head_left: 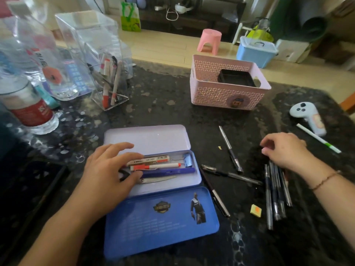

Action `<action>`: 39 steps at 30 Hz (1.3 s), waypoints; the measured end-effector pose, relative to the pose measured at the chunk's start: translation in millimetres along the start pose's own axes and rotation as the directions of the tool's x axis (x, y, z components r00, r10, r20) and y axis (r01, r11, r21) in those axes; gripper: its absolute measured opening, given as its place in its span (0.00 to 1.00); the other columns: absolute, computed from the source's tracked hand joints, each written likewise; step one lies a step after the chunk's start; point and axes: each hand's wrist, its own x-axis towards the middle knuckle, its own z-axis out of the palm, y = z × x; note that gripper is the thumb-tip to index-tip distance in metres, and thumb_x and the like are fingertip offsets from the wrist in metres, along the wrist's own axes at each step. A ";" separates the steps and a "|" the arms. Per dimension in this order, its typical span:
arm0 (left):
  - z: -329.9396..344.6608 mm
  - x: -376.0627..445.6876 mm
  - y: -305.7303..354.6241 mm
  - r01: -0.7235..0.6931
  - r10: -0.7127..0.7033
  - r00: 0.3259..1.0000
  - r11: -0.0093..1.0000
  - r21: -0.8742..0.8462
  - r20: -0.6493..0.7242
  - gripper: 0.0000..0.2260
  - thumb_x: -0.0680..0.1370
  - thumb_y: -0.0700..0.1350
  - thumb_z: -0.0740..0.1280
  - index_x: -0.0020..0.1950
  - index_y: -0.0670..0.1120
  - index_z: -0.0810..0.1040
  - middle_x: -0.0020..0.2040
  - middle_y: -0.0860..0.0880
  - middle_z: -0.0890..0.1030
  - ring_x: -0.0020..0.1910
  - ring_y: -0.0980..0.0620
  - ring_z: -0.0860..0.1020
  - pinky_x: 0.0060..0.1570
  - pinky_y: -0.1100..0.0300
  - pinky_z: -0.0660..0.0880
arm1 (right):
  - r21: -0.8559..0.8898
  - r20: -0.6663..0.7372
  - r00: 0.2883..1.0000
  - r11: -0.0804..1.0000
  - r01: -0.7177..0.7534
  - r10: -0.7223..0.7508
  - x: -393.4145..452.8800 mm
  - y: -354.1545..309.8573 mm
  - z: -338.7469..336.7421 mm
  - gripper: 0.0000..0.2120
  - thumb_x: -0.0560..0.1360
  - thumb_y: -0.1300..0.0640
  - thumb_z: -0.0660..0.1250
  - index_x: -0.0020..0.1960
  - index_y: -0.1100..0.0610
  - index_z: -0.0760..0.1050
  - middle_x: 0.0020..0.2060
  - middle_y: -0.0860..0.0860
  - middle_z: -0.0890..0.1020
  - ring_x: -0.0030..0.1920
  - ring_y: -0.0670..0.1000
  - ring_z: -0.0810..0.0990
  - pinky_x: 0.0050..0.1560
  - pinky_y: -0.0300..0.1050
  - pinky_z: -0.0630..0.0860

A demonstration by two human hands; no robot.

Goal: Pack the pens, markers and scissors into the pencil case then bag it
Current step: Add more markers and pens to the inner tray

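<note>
Two hands: seen over a dark speckled table [172, 104].
Pencil case [153, 169]: opened at 6 o'clock, its blue lid [161, 219] laid flat nearest the viewer.
Case contents: a white-and-red marker [155, 167], a purple pen [169, 172] and scissors [153, 180] are held inside.
Left hand [107, 173]: rested on the contents at 8 o'clock, fingers spread and relaxed, nothing gripped.
Right hand [282, 150]: placed at 3 o'clock on a bundle of dark pens [276, 194]; whether they are pinched cannot be told.
Loose pens [230, 150]: scattered between case and bundle.
Pink basket [226, 87]: set at 1 o'clock.
</note>
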 end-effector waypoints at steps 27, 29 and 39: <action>-10.0 -3.7 -13.8 0.072 -0.071 0.997 0.997 -0.036 0.029 0.12 0.66 0.49 0.77 0.46 0.59 0.80 0.64 0.57 0.74 0.65 0.50 0.67 0.65 0.41 0.66 | 0.018 -0.060 0.856 0.857 0.515 -0.514 -99.7 -150.7 7.0 0.08 0.69 0.43 0.70 0.41 0.46 0.74 0.42 0.43 0.71 0.46 0.46 0.69 0.40 0.42 0.68; -9.6 -3.4 -12.4 0.075 -0.074 0.997 0.996 -0.041 0.034 0.12 0.66 0.49 0.77 0.46 0.59 0.79 0.64 0.57 0.74 0.65 0.50 0.66 0.65 0.41 0.65 | 0.047 -0.032 0.857 0.856 0.515 -0.514 -99.6 -147.9 3.2 0.10 0.69 0.41 0.70 0.41 0.46 0.72 0.41 0.43 0.71 0.45 0.46 0.70 0.39 0.42 0.67; -7.4 -1.2 -5.5 0.065 -0.063 0.997 0.997 -0.042 0.039 0.09 0.69 0.48 0.75 0.45 0.58 0.80 0.63 0.55 0.75 0.65 0.47 0.67 0.65 0.41 0.66 | 0.191 -0.034 0.951 0.932 0.309 -0.308 -74.8 -46.3 -44.1 0.07 0.69 0.54 0.73 0.42 0.43 0.78 0.37 0.41 0.82 0.40 0.45 0.79 0.44 0.42 0.73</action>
